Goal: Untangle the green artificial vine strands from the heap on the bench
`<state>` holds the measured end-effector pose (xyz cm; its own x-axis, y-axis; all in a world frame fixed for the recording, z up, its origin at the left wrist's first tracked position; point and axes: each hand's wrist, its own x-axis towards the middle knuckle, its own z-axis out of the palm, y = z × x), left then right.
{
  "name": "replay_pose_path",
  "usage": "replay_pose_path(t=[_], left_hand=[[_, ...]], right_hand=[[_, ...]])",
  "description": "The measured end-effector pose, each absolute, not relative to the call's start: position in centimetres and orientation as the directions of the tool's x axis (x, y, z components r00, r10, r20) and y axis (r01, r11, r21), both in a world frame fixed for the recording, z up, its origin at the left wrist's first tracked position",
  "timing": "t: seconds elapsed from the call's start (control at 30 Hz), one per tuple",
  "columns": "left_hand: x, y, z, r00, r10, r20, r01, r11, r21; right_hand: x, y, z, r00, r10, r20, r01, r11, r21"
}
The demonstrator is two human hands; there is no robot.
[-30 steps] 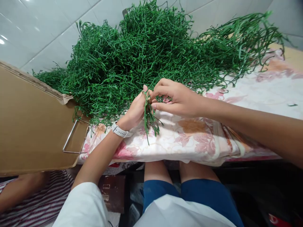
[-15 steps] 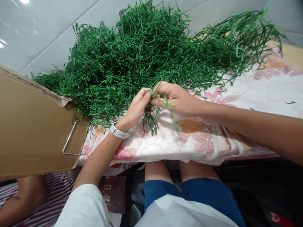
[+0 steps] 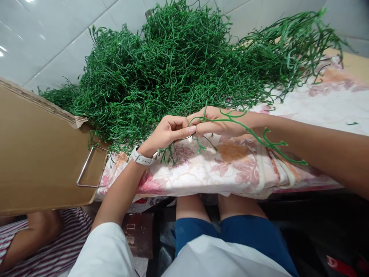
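Floral cloth [image 3: 196, 179] covers the tabletop below both hands. The left hand [image 3: 168, 132] has thumb and fingers clamped on a branching green sprig [image 3: 266, 143], which trails over the right hand [image 3: 217, 123]; whether the right fingers, touching the left's, also grip cannot be told. Beyond, a tangled green heap [image 3: 173, 69] crowds the tiled wall [image 3: 54, 38]; cardboard [image 3: 40, 150] blocks the left end.
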<state>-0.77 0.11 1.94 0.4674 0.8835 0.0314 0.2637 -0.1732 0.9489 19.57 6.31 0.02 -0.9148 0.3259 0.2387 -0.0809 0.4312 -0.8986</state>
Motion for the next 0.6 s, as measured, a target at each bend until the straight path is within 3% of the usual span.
replay_pose_path(t=[0.13,0.37,0.6], left_hand=[[-1.2,-0.3,2.4,0.518,0.855,-0.028,0.231,-0.108,0.967],[-1.3,-0.7,2.7,0.637,0.769,-0.056,0.14,-0.044,0.989],[-1.0,-0.1,1.6,0.406,0.911,0.072,0.033,-0.093,0.995]], right_hand=[[19.9,6.7,0.0,-0.954,0.169,0.249,-0.173,0.368,-0.914],[20.0,6.6,0.6,-0.967,0.076,0.242,-0.207,0.317,-0.926],[19.7,6.7,0.3,-0.928,0.247,0.28,-0.234,0.201,-0.951]])
